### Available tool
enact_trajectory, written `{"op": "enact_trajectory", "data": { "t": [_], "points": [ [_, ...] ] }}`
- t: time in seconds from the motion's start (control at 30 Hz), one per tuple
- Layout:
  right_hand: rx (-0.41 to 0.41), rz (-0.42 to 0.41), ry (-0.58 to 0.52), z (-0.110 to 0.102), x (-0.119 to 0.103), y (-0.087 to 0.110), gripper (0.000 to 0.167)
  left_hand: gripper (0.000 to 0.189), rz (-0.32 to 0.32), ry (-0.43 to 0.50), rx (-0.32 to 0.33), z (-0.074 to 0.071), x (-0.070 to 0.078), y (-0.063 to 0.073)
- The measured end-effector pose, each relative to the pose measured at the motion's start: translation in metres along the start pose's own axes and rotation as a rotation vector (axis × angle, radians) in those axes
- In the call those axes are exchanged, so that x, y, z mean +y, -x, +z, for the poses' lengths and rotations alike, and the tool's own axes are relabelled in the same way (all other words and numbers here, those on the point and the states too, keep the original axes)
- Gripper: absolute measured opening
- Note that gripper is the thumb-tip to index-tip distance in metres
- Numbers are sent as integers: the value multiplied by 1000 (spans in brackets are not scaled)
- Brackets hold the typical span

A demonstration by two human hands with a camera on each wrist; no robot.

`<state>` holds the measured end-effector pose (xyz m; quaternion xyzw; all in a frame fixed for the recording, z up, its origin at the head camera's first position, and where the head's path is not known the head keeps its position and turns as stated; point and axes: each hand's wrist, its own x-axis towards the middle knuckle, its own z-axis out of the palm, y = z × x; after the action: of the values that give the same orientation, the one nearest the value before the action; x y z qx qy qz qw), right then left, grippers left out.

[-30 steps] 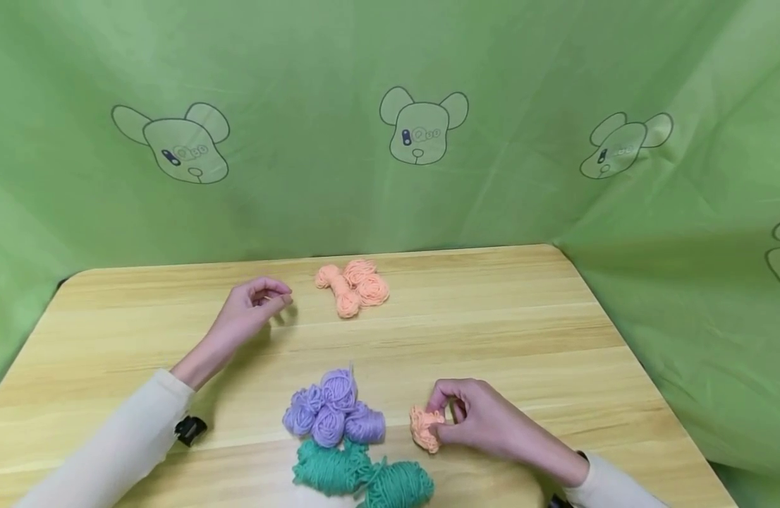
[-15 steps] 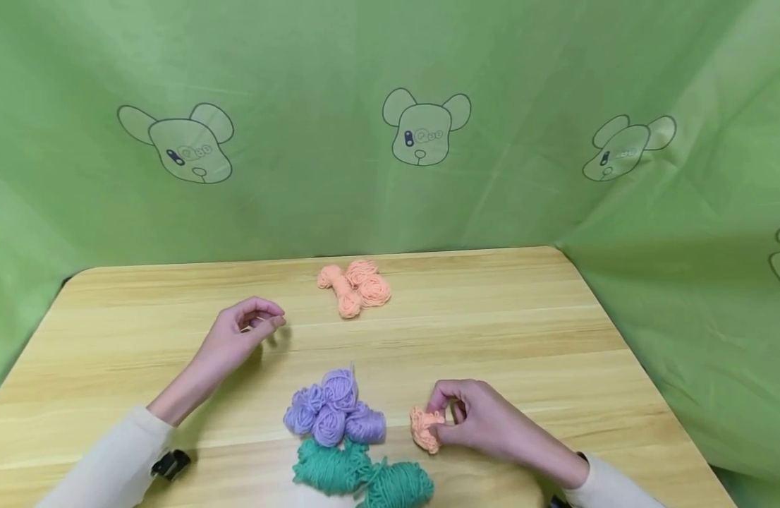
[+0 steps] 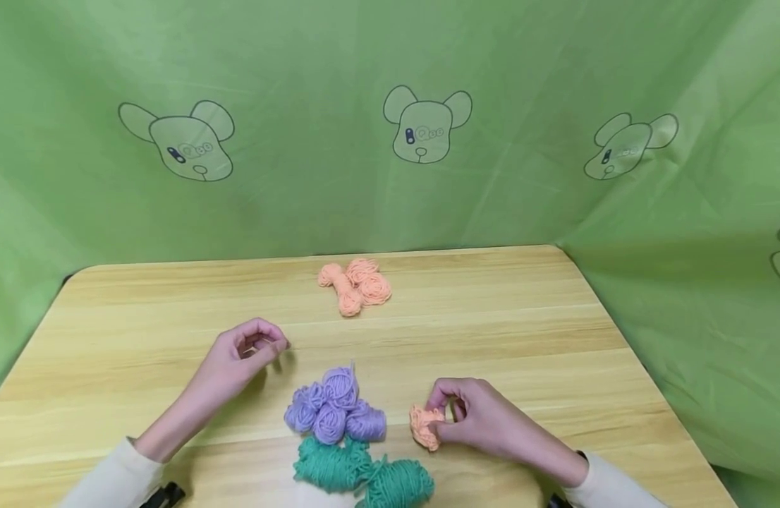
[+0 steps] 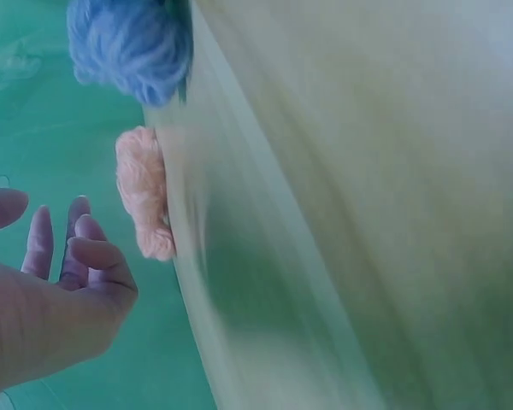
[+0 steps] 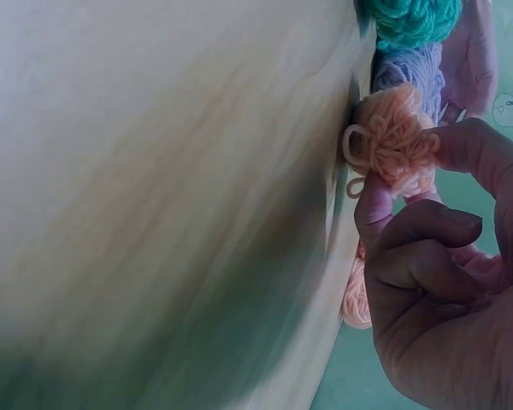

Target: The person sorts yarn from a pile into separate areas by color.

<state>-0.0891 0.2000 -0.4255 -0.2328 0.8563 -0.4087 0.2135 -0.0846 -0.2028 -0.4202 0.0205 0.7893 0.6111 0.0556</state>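
My right hand [image 3: 488, 420] pinches a peach ball of yarn [image 3: 423, 427] between thumb and fingertips, low over the table at front right. The right wrist view shows this peach yarn [image 5: 395, 141] with loops sticking out at its end. My left hand [image 3: 244, 356] hovers over the table, its fingers loosely bent and holding nothing. Right of it and nearer the front lies a cluster of purple yarn balls [image 3: 329, 422]. Two green yarn skeins [image 3: 333, 466] lie just in front of the purple ones. Farther back sits a group of peach yarn skeins [image 3: 374, 289].
Everything lies on a wood-grain table [image 3: 523, 317]. A green curtain [image 3: 301, 197] printed with mouse-like heads hangs behind the table and along its sides.
My left hand has drawn back from beside the far peach skeins toward the front of the table. My right hand and its peach yarn have stayed in place.
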Motion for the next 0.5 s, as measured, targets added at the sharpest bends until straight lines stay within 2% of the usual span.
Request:
{"op": "enact_trajectory", "data": {
  "t": [0.13, 0.37, 0.5],
  "points": [
    [4, -2, -5, 0, 0, 0, 23, 22, 19, 20, -38, 4, 0, 9],
    [3, -13, -5, 1, 1, 0, 22, 22, 108, 51, -189, 9, -5, 26],
    [3, -6, -14, 1, 1, 1, 21, 19, 139, 31, -255, 12, -7, 34]
  ]
}}
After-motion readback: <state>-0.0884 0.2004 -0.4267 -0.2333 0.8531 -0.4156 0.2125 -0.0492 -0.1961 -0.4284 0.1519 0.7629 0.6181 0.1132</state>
